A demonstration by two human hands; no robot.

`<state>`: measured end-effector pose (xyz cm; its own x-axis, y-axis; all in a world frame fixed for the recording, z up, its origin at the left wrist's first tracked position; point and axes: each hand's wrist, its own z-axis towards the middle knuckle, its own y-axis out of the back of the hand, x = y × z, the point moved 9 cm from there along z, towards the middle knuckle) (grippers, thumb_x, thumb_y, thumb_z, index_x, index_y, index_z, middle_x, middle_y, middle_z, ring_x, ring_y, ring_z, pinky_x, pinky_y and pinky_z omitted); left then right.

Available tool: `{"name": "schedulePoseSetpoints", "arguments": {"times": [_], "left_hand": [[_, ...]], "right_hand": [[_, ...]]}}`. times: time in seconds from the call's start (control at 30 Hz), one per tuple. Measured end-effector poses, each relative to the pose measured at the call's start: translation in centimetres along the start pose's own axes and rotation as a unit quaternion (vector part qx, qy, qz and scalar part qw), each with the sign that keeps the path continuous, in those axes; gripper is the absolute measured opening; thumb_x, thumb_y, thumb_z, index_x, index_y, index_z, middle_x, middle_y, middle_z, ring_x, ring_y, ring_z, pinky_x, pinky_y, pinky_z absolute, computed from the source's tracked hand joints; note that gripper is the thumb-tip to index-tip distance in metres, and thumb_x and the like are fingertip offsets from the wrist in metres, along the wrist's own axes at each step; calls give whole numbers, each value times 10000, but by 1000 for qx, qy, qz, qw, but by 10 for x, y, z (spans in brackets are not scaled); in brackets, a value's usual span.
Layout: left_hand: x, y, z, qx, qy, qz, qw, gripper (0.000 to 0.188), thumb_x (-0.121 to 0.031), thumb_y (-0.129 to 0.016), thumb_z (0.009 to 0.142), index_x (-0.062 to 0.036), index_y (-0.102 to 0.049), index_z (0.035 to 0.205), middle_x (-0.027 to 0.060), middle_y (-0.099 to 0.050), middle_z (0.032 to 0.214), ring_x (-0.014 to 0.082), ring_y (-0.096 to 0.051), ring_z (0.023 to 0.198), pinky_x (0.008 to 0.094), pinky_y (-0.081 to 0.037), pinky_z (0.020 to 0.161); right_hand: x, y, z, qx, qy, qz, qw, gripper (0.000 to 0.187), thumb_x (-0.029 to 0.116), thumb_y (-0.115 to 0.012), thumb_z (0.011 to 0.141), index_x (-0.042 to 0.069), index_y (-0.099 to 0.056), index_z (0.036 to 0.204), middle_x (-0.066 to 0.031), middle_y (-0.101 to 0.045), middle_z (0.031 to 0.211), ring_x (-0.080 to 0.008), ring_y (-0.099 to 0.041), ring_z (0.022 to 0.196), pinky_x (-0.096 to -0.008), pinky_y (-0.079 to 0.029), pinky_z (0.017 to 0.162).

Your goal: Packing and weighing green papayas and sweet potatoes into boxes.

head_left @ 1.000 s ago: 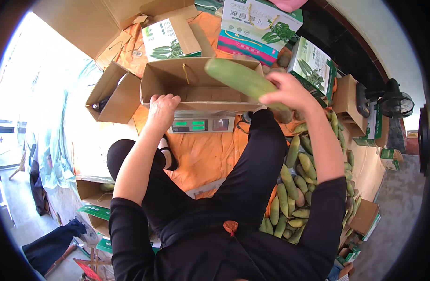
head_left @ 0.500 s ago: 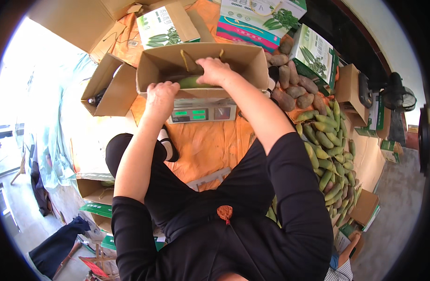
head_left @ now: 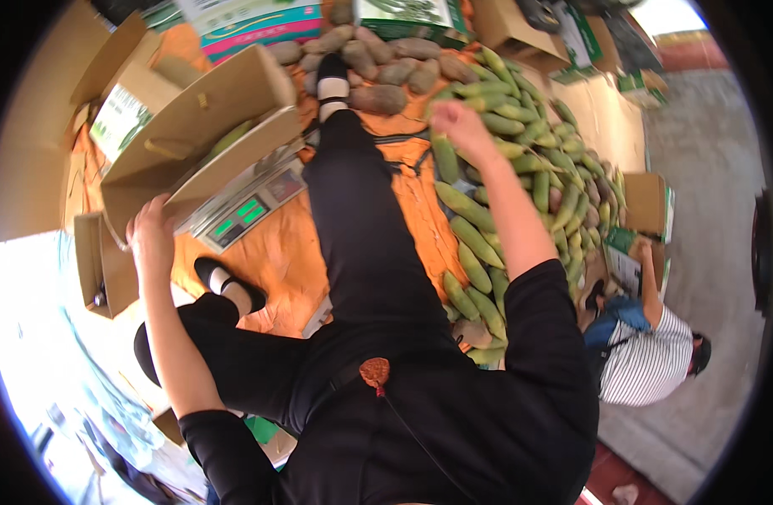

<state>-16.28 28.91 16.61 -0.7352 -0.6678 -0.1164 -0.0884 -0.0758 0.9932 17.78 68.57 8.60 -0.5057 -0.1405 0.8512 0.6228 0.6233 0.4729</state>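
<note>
My left hand (head_left: 152, 232) is at the near left corner of an open cardboard box (head_left: 273, 80), its fingers curled against the edge. The box sits tilted in view on a digital scale (head_left: 249, 204) with green lit displays. Inside it lies a long green melon (head_left: 228, 140), partly hidden by the near wall. Out to the right, my right hand (head_left: 464, 133) is over the left edge of a heap of long green melons (head_left: 521, 126). It is smeared by motion with its fingers bent. One green melon (head_left: 444, 158) lies just below it; whether they touch is unclear.
Brown, oblong produce (head_left: 378, 99) lies beyond my outstretched foot. A narrow open carton (head_left: 105, 269) stands left of the box, and printed cartons (head_left: 412, 18) line the back. An orange sheet (head_left: 277, 273) covers the floor. Another person in a striped top (head_left: 647, 358) is at the right.
My view has swung right. My right hand has left the box's inside and moved over the green melons; my left hand has slid to the box's left corner. The green melon remains in the box.
</note>
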Motion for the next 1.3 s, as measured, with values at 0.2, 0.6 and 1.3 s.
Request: {"name": "schedulePoseSetpoints", "arguments": {"times": [0.2,0.6,1.3], "left_hand": [[-9,10,-6,-23,-27,-22,999,453,-118,-635,793,-123,-539,1236,95,-609,1050,257,-559,1016,396,-355,965],[-5,24,-11,-86,-42,-34,995,329,-120,-591,843,-75,-589,1168,96,-632,1021,262,-575,977,399,-391,915],[20,50,-33,-37,41,-55,997,375,-158,-649,787,-92,-593,1152,119,-581,1141,303,-513,1106,384,-411,938]], "right_hand": [[-242,-19,-161,14,-170,-143,975,190,197,-620,746,19,-630,813,-222,-625,869,-381,-594,852,-433,-466,729],[-401,95,-285,-276,-363,-78,887,204,46,-600,775,42,-627,977,-65,-614,707,-168,-576,537,-321,-429,442],[-417,236,-245,-388,-385,362,755,281,31,-480,874,-75,-480,1135,-182,-538,1087,-304,-568,1011,-398,-533,803]]}}
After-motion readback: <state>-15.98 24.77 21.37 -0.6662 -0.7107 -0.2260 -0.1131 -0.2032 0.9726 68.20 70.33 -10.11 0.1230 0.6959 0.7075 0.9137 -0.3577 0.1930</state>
